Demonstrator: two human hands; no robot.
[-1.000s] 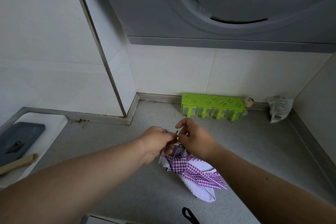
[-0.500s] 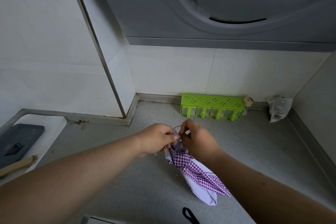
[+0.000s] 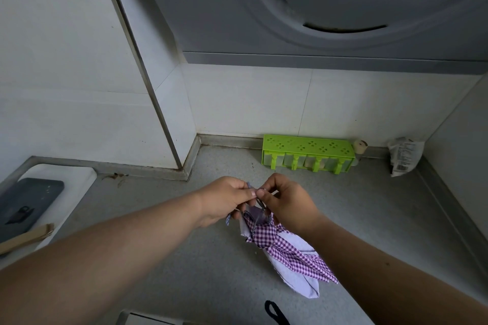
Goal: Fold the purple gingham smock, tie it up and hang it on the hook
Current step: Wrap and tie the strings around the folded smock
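the purple gingham smock [image 3: 280, 248] is bundled into a long narrow roll, its top end lifted between the two hands and its lower end trailing down to the right over the grey bench [image 3: 369, 219]. the left hand [image 3: 224, 200] pinches a thin tie strand [image 3: 257, 202] at the top of the bundle between thumb and fingertips; the right hand [image 3: 286, 202] pinches the same strand just beside it, the fingertips of both hands almost touching. compared with half a second ago the hands sit a little closer together and the small loop that stood above the fingers is drawn down, so only a short bit of strand shows. the roll hangs much as before, white lining showing along its lower edge.

against the back wall stands a green plastic rack [image 3: 307, 153], with a crumpled packet [image 3: 404, 155] well to its right. at the left edge lies a dark phone [image 3: 29, 200] on a white board [image 3: 71, 187].
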